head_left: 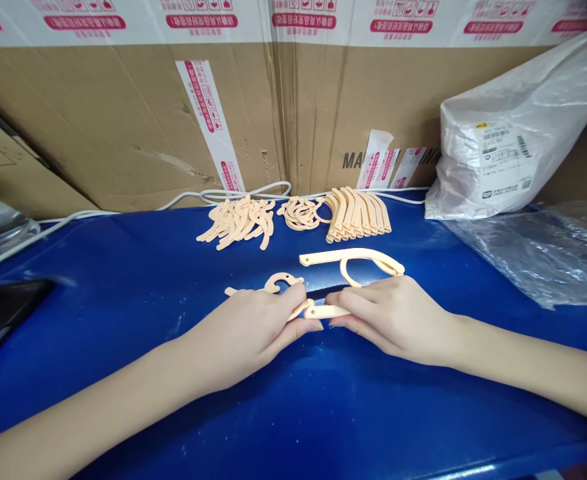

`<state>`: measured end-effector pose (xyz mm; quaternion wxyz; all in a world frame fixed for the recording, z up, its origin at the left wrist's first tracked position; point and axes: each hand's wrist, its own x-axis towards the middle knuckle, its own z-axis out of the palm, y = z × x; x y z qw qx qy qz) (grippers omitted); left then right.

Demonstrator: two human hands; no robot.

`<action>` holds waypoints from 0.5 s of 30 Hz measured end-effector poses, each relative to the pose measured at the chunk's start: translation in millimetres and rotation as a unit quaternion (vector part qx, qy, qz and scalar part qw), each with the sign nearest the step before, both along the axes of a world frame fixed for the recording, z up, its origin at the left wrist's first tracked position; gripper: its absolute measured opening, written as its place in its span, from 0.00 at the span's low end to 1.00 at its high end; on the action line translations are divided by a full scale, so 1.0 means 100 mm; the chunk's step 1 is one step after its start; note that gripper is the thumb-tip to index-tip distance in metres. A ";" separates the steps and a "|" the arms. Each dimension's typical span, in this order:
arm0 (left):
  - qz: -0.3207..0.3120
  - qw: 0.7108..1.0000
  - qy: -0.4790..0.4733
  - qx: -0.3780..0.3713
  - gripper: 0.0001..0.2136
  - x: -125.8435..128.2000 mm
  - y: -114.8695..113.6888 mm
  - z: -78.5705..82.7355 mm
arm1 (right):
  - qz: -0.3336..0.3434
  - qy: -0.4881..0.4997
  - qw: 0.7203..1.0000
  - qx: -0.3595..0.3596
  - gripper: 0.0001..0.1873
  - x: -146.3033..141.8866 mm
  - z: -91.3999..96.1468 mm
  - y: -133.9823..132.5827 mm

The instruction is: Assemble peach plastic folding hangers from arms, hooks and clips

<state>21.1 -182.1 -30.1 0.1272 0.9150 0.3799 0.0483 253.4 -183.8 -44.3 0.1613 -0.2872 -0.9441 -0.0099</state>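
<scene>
My left hand point(258, 327) pinches a small flat beige plastic piece point(300, 309) between thumb and fingers; most of it is hidden. Its tip meets the end of a beige folding-hanger arm point(326, 311), which my right hand point(398, 320) grips. A round hole shows near that end of the arm. Just beyond my left fingers are a curved hook piece point(276, 279) and the tip of another flat piece point(230, 291), partly covered by the hand. Behind my right hand lies another hanger arm point(353, 255), with a curved ring-like piece point(346, 272) beside it.
Along the back of the blue table point(293, 413) lie a pile of flat curved pieces point(240, 220), a heap of hooks point(300, 213) and a row of hanger arms point(358, 213). Cardboard boxes point(138, 120), a white cable point(173, 200), a plastic-wrapped parcel point(503, 147) and a dark phone-like object point(8, 310) surround them.
</scene>
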 end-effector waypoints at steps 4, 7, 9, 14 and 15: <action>-0.011 0.995 0.061 0.080 0.16 0.00 0.00 -0.04 | -0.004 -0.011 1.000 0.022 0.18 0.00 -0.03 0.00; -0.034 0.982 0.103 0.151 0.16 -0.01 0.00 -0.06 | -0.002 -0.015 1.000 0.016 0.19 -0.02 -0.04 0.00; -0.052 0.973 0.106 0.197 0.17 -0.01 0.00 -0.06 | 0.002 -0.014 1.000 0.002 0.19 -0.02 -0.03 0.00; -0.084 0.946 0.097 0.297 0.19 -0.03 -0.01 -0.07 | -0.001 -0.024 0.998 -0.056 0.19 -0.04 -0.01 0.00; -0.087 0.939 0.099 0.317 0.18 -0.03 -0.01 -0.07 | -0.001 -0.027 0.998 -0.063 0.19 -0.04 -0.01 0.00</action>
